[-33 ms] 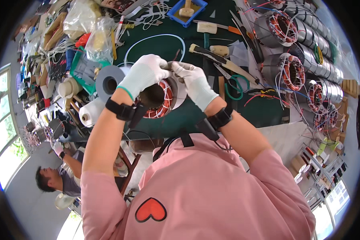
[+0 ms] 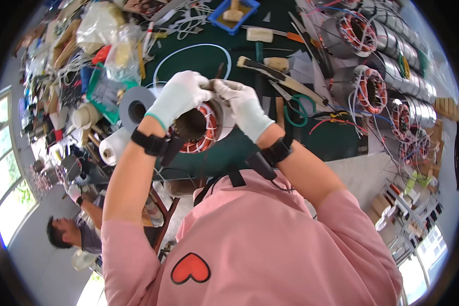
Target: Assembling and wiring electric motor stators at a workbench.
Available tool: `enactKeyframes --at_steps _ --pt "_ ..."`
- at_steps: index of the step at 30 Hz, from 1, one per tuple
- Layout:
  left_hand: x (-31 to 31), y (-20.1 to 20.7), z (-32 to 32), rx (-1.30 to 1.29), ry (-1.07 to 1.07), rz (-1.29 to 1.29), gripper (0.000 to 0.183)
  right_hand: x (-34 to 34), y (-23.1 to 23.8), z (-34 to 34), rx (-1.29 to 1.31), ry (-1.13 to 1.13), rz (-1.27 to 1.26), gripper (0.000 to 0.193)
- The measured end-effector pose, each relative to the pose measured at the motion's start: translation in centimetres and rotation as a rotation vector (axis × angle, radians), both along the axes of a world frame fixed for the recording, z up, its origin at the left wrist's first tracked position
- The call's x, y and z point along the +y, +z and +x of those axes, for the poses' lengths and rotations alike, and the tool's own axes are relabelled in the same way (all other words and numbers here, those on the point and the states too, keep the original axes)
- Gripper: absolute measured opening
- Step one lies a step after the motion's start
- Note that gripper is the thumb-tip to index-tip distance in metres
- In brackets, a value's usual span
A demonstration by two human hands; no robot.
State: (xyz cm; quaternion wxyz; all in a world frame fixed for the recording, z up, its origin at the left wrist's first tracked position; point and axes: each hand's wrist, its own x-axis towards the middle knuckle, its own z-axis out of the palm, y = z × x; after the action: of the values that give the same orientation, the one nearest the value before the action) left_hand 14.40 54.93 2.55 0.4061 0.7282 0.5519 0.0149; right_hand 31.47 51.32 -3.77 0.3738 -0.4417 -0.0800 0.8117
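On the left we see a fat white roll [image 2: 115, 146], and just beside it a grey roll [image 2: 136, 108] with a hole in the middle. Next comes our gloved left hand [image 2: 183, 96]. Its fingers are bent in close together above the motor ring. The tips are mostly hidden, so we can't tell if this grip has hold of anything.

The motor ring [image 2: 210, 126] is in the middle, right under our hands, on the green surface [image 2: 204, 164]. Its round, dark hole points our way. We think it is heavy and hard, because it looks like a thick metal ring packed with wire. It won't bend, but its round shape could let it roll. The orange wire loops [image 2: 201, 145] around the hole are tied with white. They look a bit springy and easy to scratch, so we shouldn't squeeze or lift there. The best place to hold it is the hard outside, one hand on each side. Smooth metal could slip, but our gloved fingers should help.

Our right hand [image 2: 243, 103] is next. Its fingers pinch in toward the left ones, but what this grip holds, if anything, is too small to tell.

Farther right, well apart, are more motor rings [image 2: 345, 82] with shiny metal outsides.
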Motion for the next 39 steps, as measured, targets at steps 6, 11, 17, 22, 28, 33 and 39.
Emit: enactKeyframes --at_steps 6,11,17,22,28,33,39 --pt "-1.1 1.3 1.1 -0.024 0.224 -0.128 0.021 -0.2 0.4 1.5 -0.166 0.124 0.222 0.026" --pt "-0.7 0.7 0.4 0.074 0.274 -0.106 0.015 -1.3 -3.5 12.3 -1.373 0.494 0.916 0.044" --pt "0.1 0.8 0.6 -0.016 0.227 -0.144 0.014 -3.8 -6.6 19.7 -1.876 1.114 0.826 0.087" --pt "-0.2 0.5 0.4 0.037 0.229 -0.164 0.019 0.0 -0.8 18.5 -1.420 1.256 0.672 0.082" --pt "-0.4 0.4 0.2 0.034 0.201 -0.114 0.019 3.4 1.8 13.2 -0.191 0.975 0.193 0.051" --pt "-0.2 0.2 0.3 0.033 0.126 -0.067 0.018 6.0 -1.4 10.2 0.131 0.890 0.209 0.045" --pt "-0.3 -0.6 0.1 -0.038 0.106 -0.046 0.030 8.3 2.7 8.9 -0.421 1.037 0.514 0.036"
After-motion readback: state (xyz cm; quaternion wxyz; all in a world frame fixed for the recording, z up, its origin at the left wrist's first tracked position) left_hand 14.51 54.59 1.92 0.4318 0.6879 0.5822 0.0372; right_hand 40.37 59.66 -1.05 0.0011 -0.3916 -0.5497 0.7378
